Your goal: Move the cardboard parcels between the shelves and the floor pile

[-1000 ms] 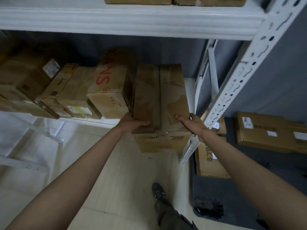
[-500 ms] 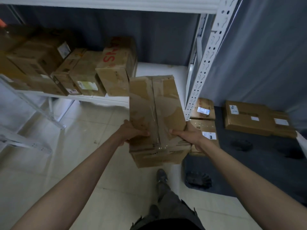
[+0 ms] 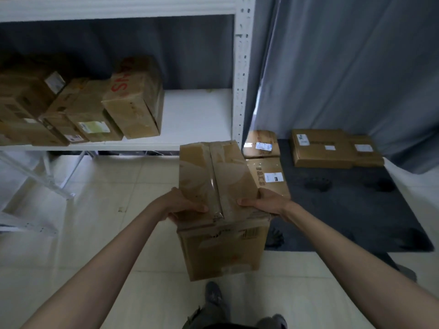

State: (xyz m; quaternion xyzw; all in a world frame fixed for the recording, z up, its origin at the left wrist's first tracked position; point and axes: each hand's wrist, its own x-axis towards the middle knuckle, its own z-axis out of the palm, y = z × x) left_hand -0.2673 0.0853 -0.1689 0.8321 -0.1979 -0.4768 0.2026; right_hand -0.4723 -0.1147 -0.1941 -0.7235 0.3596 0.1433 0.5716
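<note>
Both grips are clamped on the taped cardboard parcel [image 3: 218, 186] at frame center: left hand [image 3: 180, 205] on its left edge with thumb on top, right hand [image 3: 266, 203] on the right edge, same deal. The parcel's up in the air over the tiled floor [image 3: 95, 210], just in front of the white shelf [image 3: 197, 110]. More parcels, one with red lettering [image 3: 135, 100], sit on the shelf at left. On the right, a dark mat [image 3: 356, 210] has flat parcels [image 3: 332, 148] lying on it.
</note>
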